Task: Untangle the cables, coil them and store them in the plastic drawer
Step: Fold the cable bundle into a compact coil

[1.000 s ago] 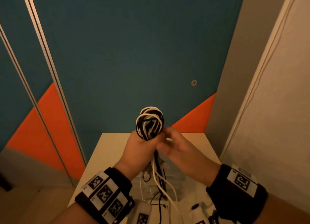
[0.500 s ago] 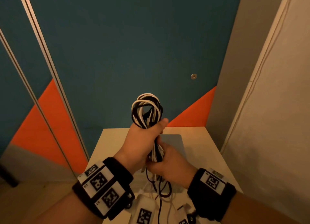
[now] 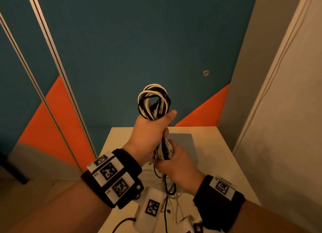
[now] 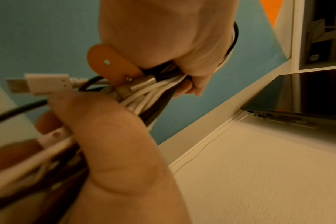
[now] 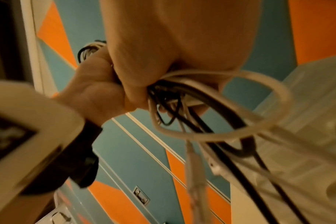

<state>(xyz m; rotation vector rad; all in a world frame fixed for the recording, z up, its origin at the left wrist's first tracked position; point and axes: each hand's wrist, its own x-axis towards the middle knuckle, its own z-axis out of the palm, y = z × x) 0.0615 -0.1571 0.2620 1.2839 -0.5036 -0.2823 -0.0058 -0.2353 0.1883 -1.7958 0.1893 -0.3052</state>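
Note:
A bundle of black and white cables (image 3: 154, 100) is held upright above the table. My left hand (image 3: 151, 128) grips its middle, with the loops sticking out above the fist. Just below, my right hand (image 3: 176, 163) grips the lower part of the bundle. Loose cable ends (image 3: 167, 189) hang down from it. In the left wrist view an orange strap (image 4: 105, 62) and a white USB plug (image 4: 46, 83) stick out between the two hands. A black and a white loop (image 5: 220, 115) dangle under my right hand (image 5: 173, 45). A translucent plastic drawer (image 5: 307, 136) lies blurred behind them.
A white table (image 3: 217, 171) stands below my hands, with a closed grey laptop (image 3: 184, 142) on its far side. A blue and orange wall is behind it and a pale wall runs close on the right. White plugs and adapters (image 3: 188, 220) lie near the front edge.
My right hand has dropped from the top of the bundle to below my left hand and now grips the lower strands. The bundle has risen slightly.

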